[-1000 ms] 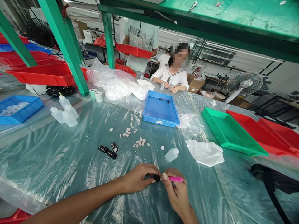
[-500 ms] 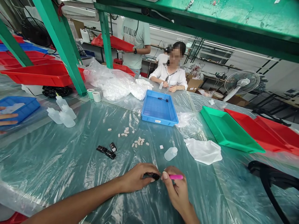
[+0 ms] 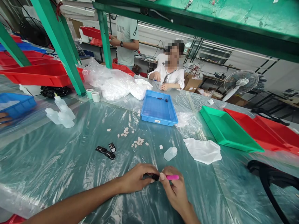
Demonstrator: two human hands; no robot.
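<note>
My left hand pinches a small black part against the plastic-covered table. Meeting it fingertip to fingertip, my right hand grips a pink stick-like tool whose end rests at the black part. Just beyond my hands lie three more black parts, a scatter of several small white pieces and a small clear bottle on its side.
A blue tray sits mid-table, with a white cloth, a green tray and red trays to the right. Clear bottles and tape rolls stand at left. One person sits across the table; another stands behind carrying a red tray.
My hands stay together on the black part, barely shifting. The standing person behind has carried the red tray further left, and the seated person has turned slightly.
</note>
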